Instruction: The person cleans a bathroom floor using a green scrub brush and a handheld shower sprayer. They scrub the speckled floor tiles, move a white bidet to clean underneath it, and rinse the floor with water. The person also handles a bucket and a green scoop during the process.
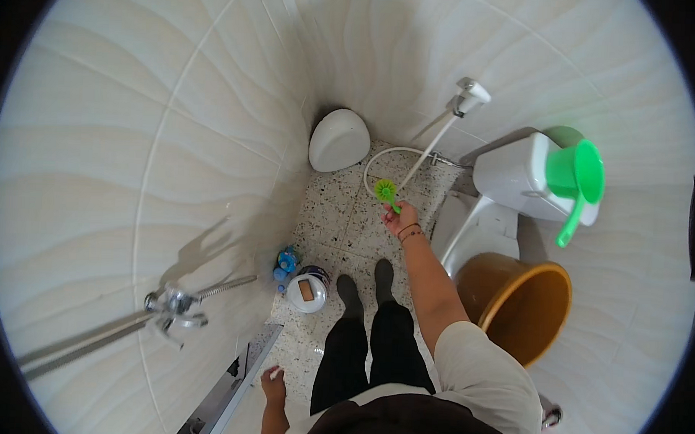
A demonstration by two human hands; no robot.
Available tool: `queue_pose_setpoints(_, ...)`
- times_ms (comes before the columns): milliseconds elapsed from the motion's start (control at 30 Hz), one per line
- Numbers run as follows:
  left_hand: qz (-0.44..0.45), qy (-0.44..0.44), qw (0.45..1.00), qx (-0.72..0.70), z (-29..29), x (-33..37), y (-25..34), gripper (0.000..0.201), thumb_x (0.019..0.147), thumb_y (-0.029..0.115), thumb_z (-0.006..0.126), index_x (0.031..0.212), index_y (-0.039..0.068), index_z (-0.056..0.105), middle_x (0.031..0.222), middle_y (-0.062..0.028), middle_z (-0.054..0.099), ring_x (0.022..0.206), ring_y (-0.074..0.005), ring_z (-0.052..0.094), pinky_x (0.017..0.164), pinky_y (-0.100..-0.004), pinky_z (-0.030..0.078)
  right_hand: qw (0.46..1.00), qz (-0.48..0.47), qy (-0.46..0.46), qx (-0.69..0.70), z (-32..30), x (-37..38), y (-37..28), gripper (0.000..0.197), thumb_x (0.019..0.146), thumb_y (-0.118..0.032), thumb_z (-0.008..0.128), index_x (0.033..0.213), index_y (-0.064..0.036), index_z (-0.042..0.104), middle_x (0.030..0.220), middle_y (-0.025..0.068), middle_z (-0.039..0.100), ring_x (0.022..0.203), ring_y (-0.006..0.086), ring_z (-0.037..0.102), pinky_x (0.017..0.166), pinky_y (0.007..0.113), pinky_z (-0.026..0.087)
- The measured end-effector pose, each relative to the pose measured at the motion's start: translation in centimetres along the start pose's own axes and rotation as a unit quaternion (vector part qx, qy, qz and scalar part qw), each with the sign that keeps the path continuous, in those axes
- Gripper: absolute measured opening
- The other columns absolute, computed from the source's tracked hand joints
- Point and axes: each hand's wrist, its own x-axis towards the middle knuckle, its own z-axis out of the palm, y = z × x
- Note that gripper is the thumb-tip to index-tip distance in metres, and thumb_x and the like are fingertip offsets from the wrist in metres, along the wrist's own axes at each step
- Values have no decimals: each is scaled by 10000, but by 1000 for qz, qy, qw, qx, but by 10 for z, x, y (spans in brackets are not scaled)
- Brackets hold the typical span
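My right hand [399, 219] is closed around the handle of a green brush [385, 190]. The brush's round bristled head points away from me, over the speckled floor beside the toilet [480, 222]. Down at the lower left, my left hand [273, 384] hangs with its fingers curled. A small pale bit shows at those fingers, too small to name. On the toilet's white tank [506, 177] rests a green water dipper [579, 173], its handle hanging toward me. A large orange-brown bucket [563, 289] stands right of my right arm, close to the toilet.
A white-lidded pail [306, 303] bears a brown block [306, 290], with blue bottles [284, 268] beside it. A white rounded fixture or container [339, 140] fills the far corner. A white sprayer [474, 95] hangs on the wall above its hose [430, 147]. A metal tap [177, 303] juts from the left wall.
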Motion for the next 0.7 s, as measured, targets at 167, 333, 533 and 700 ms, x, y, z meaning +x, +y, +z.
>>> queue_pose_setpoints(167,-134,-28,989,62,30,-24,15,226,777,121,646,984,39,610,1027,-126,491,815,-200,567,645,-300,483,998,17,63,-6,9,136,-20,118,880,-118,429,903,-13,380,608,77,435,424,141,339,515,338,464)
queue_pose_setpoints(333,-137,-31,987,77,55,-50,45,230,786,110,641,997,33,595,1040,-109,467,696,-157,565,595,-274,479,996,46,81,-14,13,224,-34,151,858,-136,459,855,-37,345,551,48,378,415,138,332,521,331,462)
queue_pose_setpoints(533,-189,-35,981,-21,61,-37,-71,255,743,147,734,958,62,628,961,-147,559,823,-260,610,744,-347,515,994,68,82,-31,27,290,-71,188,865,-178,485,928,-28,390,606,54,413,417,150,354,558,348,484)
queue_pose_setpoints(700,69,-19,979,193,62,-49,-69,293,746,125,732,999,70,595,1000,-159,565,771,-239,627,742,-340,519,972,-39,49,-226,50,304,-81,236,882,-216,492,984,-6,460,687,88,521,448,151,411,559,369,506)
